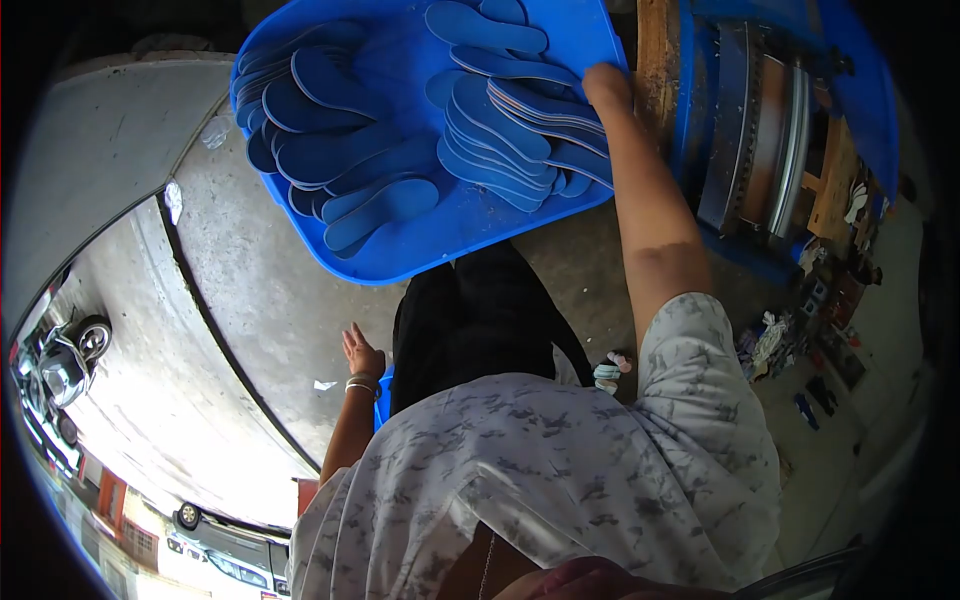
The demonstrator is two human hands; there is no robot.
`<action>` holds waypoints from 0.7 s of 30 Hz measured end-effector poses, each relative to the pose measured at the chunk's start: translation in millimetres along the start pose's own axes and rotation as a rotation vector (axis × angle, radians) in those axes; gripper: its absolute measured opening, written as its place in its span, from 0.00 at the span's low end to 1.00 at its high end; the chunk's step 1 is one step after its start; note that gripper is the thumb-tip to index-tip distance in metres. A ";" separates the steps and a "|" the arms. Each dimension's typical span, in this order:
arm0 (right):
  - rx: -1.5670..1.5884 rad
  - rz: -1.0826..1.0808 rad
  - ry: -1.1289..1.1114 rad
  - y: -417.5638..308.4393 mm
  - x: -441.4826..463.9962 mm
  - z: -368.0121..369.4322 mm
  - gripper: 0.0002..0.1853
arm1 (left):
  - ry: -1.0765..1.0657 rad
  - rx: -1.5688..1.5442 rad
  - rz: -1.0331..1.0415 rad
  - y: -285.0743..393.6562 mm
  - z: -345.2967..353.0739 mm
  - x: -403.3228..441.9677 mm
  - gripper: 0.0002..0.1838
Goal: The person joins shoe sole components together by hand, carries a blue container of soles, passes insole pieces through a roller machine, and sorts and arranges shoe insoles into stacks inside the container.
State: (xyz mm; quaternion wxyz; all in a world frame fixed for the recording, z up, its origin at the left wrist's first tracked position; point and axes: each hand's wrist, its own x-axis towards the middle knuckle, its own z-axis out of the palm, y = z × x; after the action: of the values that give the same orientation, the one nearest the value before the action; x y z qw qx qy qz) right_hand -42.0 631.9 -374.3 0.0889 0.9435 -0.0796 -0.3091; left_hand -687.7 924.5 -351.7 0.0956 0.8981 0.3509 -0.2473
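Note:
A large blue tray (400,262) fills the top middle of the view. Blue insoles (380,212) lie in overlapping stacks on its left side, and another fanned stack (495,150) is on its right. My right hand (608,88) is closed on the tray's right rim, beside the right-hand stack; its fingers are mostly hidden. Down at the left, beside my leg, my left hand (362,352) is open and empty with its fingers apart, away from the tray. A bracelet circles the left wrist.
A blue machine with metal rollers (790,150) stands close to the tray's right. Part of a blue object (384,398) shows beside my left wrist. Scraps (768,345) lie on the floor at right. A motorcycle (65,370) and a vehicle (230,550) are at far left.

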 end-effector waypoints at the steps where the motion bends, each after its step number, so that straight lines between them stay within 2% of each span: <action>1: 0.063 -0.026 -0.018 2.4 -8.5 -7.8 0.15 | 0.002 -0.003 -0.003 -8.4 4.7 -1.5 0.30; 4: 0.184 -0.082 -0.051 15.3 -44.2 -19.0 0.12 | -0.235 -0.319 -0.026 -29.4 11.3 -2.5 0.27; 5: 0.255 -0.281 -0.042 22.1 -61.5 -15.5 0.12 | -0.231 -0.324 -0.029 -29.0 12.8 -3.0 0.27; 7: 0.396 -0.680 -0.029 31.2 -86.1 -6.1 0.11 | -0.394 -0.393 -0.097 -20.0 4.4 3.5 0.23; 8: 0.396 -0.684 -0.028 31.2 -89.3 -3.4 0.11 | -0.476 -0.425 -0.130 -15.2 -0.3 6.7 0.22; 11: 0.358 -0.730 0.165 27.1 -96.1 6.6 0.09 | -0.466 -0.534 -0.157 0.7 -10.4 5.6 0.19; 16: 0.349 -0.761 0.298 27.0 -110.7 7.8 0.06 | -0.450 -0.681 -0.126 20.0 -18.5 0.0 0.16; 19: 0.276 -0.833 0.461 24.2 -118.9 10.0 0.07 | -0.443 -0.730 -0.108 36.3 -33.5 -1.1 0.14; 21: 0.277 -0.824 0.459 22.5 -121.6 9.3 0.06 | -0.439 -0.752 -0.100 46.3 -45.5 -0.5 0.13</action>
State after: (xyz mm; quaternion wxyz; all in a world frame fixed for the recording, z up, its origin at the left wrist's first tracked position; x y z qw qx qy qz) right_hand -146.5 633.9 -307.6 -0.1519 0.9432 0.2818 -0.0890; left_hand -639.5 905.9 -312.4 0.4761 0.7090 0.4308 -0.2916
